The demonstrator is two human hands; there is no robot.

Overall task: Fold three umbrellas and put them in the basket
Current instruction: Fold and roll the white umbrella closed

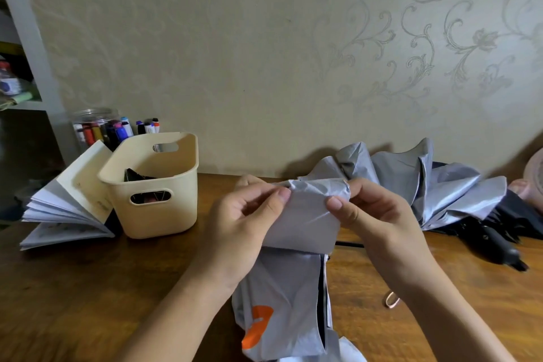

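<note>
Pinching grey umbrella [296, 282] fabric between both hands, left hand [249, 214], right hand [370, 214]

Left hand [249, 214] and right hand [374, 214] each pinch the upper fabric edge of a grey umbrella [289, 279], thumb against fingers. It lies partly bundled on the wooden table [88, 288], with an orange mark near its lower end. A loose umbrella [446, 185], silver with a black handle, lies spread at right rear. The cream basket [164, 214] stands at left, 1 dark item inside. An open book [67, 203] lies just beside it, and a marker jar [97, 126] stands behind.
</note>
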